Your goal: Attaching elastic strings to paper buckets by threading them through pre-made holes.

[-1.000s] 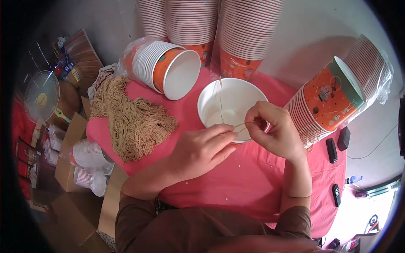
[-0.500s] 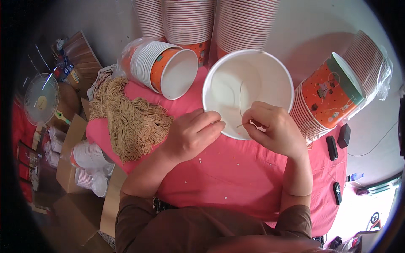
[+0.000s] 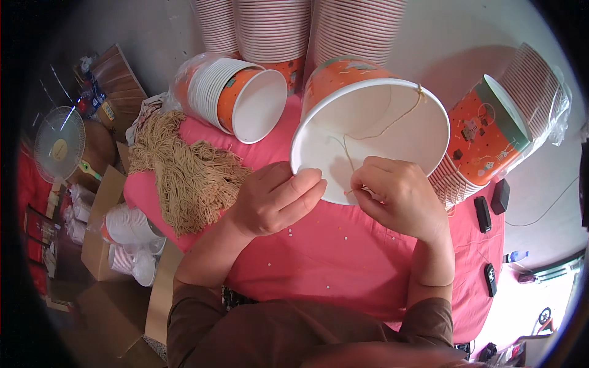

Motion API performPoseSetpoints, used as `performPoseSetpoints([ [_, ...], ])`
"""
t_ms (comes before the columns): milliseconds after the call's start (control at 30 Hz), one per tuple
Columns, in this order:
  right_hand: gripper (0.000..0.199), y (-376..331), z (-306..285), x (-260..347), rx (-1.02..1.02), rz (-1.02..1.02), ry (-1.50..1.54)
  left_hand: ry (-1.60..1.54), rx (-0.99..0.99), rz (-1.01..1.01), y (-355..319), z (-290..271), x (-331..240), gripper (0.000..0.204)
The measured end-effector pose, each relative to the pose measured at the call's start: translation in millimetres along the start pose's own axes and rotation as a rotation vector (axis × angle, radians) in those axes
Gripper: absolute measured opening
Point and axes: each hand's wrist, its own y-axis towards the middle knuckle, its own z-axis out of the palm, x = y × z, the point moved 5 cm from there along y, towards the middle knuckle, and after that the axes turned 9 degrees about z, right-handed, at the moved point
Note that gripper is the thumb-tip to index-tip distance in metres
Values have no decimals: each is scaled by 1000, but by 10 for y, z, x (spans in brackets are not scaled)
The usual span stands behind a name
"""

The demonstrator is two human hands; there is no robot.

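Observation:
A large paper bucket (image 3: 334,83), orange outside and white inside, lies tilted on the pink cloth with its mouth toward me. My left hand (image 3: 276,201) is closed on the near left of its rim, thumb and fingers pinching the edge. A tan string (image 3: 392,125) is fixed at the far right of the rim and runs slack across the mouth. Its other end is pinched between the thumb and forefinger of my right hand (image 3: 402,197), close to the near rim.
A heap of tan strings (image 3: 190,178) lies left of the bucket. Nested buckets (image 3: 261,110) rest behind it, with tall stacks (image 3: 273,37) against the wall. More buckets (image 3: 485,135) lean at right. An open cardboard box (image 3: 110,233) stands at left. White specks dot the cloth (image 3: 319,257).
The bucket has turned and tipped, so its orange outside and the string at the far right rim now show. Both hands have stayed nearly in place.

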Motion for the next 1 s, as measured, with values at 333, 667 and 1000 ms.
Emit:
performPoseSetpoints([
  [333, 11, 0, 18, 12, 4, 6, -42, 15, 7, 23, 12, -30, -19, 21],
  [667, 10, 12, 59, 60, 22, -14, -27, -12, -20, 18, -3, -24, -11, 22],
  [1000, 20, -10, 130, -46, 241, -1, 222, -246, 33, -187, -69, 80, 145, 27],
])
